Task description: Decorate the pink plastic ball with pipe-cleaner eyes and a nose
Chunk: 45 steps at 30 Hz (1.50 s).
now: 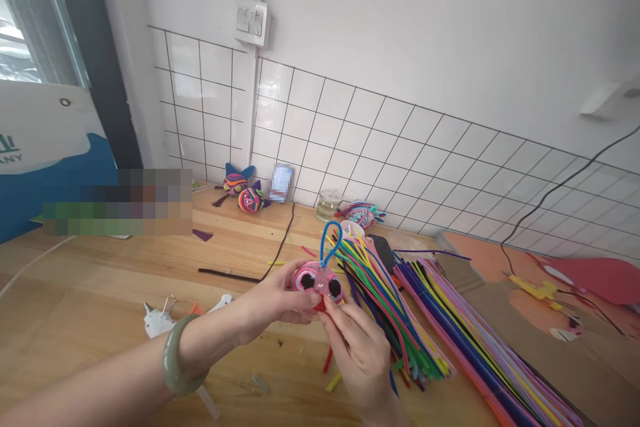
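Note:
Near the middle of the view my left hand (287, 293) wraps round a small pink figure (321, 275) with two big black-centred eyes. A bent blue pipe-cleaner loop (331, 240) stands up from its top. On the figure's lower front, my right hand (357, 340) pinches a small red piece (320, 305) against it with thumb and fingertips. The left thumb also rests beside this red piece. Just right of my hands lies a loose bundle of multicoloured pipe cleaners (395, 313); the figure's underside is hidden by my fingers.
A second pipe-cleaner bundle (480, 340) lies to the right. Beyond it, a yellow glue gun (535, 288) with a cord rests on brown cardboard (565, 353). Finished-looking colourful figures (253, 199), a phone (281, 183) and a glass jar (329, 205) stand by the tiled wall.

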{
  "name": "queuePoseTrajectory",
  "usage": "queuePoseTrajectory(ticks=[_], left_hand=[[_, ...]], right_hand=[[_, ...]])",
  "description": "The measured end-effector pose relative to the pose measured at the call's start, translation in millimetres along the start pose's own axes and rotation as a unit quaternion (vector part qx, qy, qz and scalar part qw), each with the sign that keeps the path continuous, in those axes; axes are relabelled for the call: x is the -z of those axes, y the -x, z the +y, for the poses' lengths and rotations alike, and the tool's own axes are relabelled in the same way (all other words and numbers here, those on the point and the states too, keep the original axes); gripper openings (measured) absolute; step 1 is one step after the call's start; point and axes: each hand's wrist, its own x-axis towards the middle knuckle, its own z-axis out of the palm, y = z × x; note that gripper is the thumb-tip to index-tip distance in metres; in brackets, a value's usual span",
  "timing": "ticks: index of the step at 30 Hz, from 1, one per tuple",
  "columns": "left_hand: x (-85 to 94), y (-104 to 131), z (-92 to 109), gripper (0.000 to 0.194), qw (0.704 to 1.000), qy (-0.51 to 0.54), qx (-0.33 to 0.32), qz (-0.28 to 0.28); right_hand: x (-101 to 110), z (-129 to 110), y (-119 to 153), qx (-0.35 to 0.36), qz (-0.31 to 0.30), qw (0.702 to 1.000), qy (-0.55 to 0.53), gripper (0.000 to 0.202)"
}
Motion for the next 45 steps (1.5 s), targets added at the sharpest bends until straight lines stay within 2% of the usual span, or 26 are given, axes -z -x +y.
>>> queuePoseTrajectory(ticks=[9,21,26,31,45], left_hand=[[2.6,-5,-7,0.065,1.000,-0.020,-0.006,0.022],[3.2,-4,-7,0.065,1.000,-0.024,-0.011,0.011],[2.7,-4,-6,0.058,1.000,-0.016,0.000,0.007],[2.2,-5,-6,0.054,1.000,-0.021,0.005,0.018],[4.1,-8,-15,0.054,0.999,-0.034,-0.004,0.024]], right_hand=[[-1,1,3,0.004,-0.018,1.000,0.010,0.028],[0,0,1,0.005,-0.012,1.000,0.002,0.033],[-1,0,2,0.002,0.003,1.000,0.001,0.036],[-1,1,4,-0.005,-0.018,1.000,0.006,0.035],[-1,3,6,-0.006,-0.029,1.000,0.001,0.036]])
